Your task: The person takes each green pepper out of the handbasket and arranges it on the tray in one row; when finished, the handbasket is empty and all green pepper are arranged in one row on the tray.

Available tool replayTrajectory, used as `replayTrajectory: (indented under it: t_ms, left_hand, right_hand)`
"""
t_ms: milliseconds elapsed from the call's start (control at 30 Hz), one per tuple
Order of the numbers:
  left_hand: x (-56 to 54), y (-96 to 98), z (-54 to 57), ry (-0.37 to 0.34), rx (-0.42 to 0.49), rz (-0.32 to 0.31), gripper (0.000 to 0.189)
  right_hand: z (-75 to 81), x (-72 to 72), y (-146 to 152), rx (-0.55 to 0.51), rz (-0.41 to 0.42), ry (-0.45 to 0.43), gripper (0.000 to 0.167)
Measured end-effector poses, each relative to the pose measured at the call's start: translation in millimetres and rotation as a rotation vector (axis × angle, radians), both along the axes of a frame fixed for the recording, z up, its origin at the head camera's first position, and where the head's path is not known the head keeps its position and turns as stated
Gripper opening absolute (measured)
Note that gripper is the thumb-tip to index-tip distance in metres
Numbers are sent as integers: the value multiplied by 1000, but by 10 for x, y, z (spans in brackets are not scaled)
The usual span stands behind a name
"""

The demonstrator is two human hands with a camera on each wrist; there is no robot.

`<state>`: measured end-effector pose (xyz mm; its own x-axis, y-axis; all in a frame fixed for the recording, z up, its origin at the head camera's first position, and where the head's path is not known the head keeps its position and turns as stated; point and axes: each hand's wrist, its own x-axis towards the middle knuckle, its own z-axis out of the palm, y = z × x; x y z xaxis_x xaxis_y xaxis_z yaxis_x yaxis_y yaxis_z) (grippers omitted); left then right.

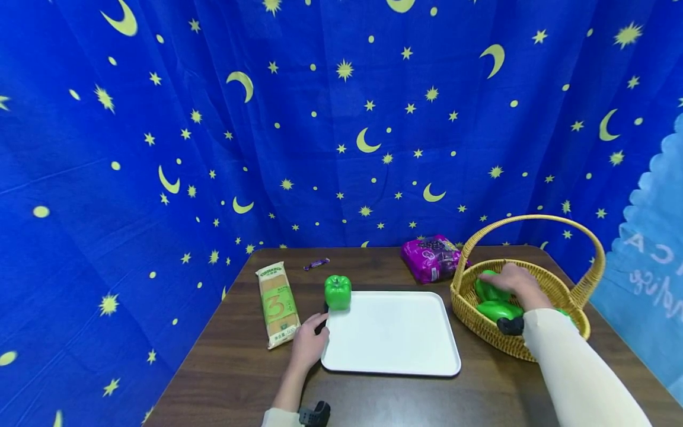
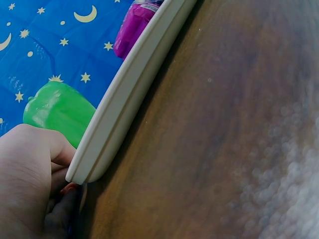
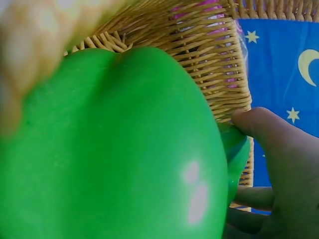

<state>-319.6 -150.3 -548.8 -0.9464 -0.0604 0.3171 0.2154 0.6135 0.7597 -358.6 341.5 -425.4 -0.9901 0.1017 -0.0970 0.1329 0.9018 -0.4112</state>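
The right sleeve (image 1: 581, 367) is slanting over the right part of the table (image 1: 240, 379), a black device (image 1: 510, 326) sitting at its cuff. Beyond it, the right hand (image 1: 517, 281) is reaching inside the rim of the basket (image 1: 491, 337) and grasping a pepper (image 1: 487, 290), thumb (image 3: 264, 127) pressing on one side and fingers (image 3: 256, 198) bending around the other. This pepper is lying toward the basket's left end. A second pepper (image 1: 498, 309) is resting just in front of it, near the basket's front wall, and another green thing (image 1: 565, 314) is showing only partly beside the sleeve.

The left hand (image 1: 309, 344) is pinching the tray (image 1: 395, 338) at its left edge, some fingers curling under the rim. A third pepper (image 1: 338, 290) is standing upright on the tray's back left corner.

Left of the tray, a noodle pack (image 1: 278, 305) is lying near the table's left edge. A small candy (image 1: 317, 264) is lying toward the table's back edge, and a purple bag (image 1: 431, 258) is sitting near that same edge, just beside the basket. Behind the table, a blue curtain (image 1: 299, 148) is hanging, patterned with moons and stars.
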Motion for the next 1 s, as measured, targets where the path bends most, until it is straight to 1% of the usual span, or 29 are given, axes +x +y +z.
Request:
replayTrajectory:
  t_ms: [100, 233, 367, 500, 600, 767, 867, 1000]
  left_hand:
    - [10, 6, -2, 6, 0, 0, 36]
    - [19, 6, 3, -19, -1, -1, 36]
    - [16, 9, 16, -38, 2, 2, 36]
    - [2, 16, 27, -43, -9, 0, 36]
    - [-3, 7, 32, -43, -15, -8, 36]
    - [20, -4, 14, -34, -9, -9, 36]
    - [21, -3, 6, -28, -14, -7, 36]
    - [10, 0, 22, -22, -19, -3, 37]
  right_hand:
    - [-8, 13, -1, -5, -6, 5, 53]
    - [-18, 29, 3, -16, 9, 19, 47]
    - [-3, 25, 22, -30, 34, 32, 45]
    - [36, 20, 48, -47, 52, 41, 46]
    - [65, 18, 43, -79, 63, 43, 53]
    - [68, 29, 26, -173, 75, 34, 75]
    - [49, 37, 28, -213, 75, 31, 81]
    - [43, 51, 31, -237, 87, 59, 86]
